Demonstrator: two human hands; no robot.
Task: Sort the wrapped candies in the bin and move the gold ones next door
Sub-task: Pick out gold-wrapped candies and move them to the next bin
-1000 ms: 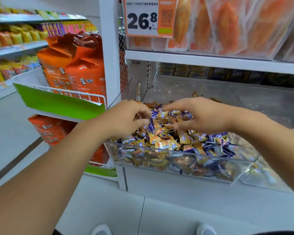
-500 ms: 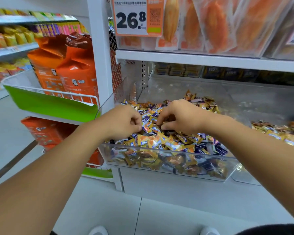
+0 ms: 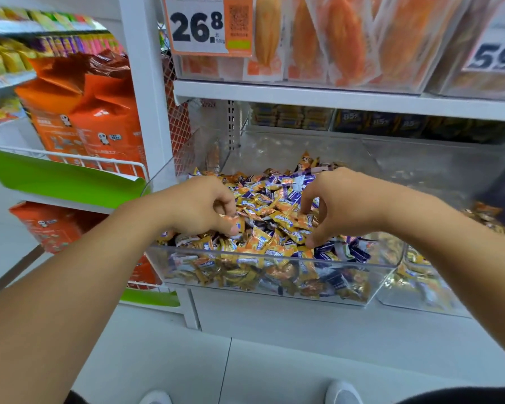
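Candies (image 3: 274, 217) mostly unsorted in clear bin (image 3: 274, 275) (neighbour bin (image 3: 420, 275) part-filled); left hand (image 3: 198, 208) pinches a gold one, right hand (image 3: 344, 199) curled, grip unclear.

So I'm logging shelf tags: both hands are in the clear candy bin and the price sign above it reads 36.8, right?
Not quite. The head view shows the price sign reading 26.8. Otherwise yes: the left hand and right hand are both in the clear candy bin.
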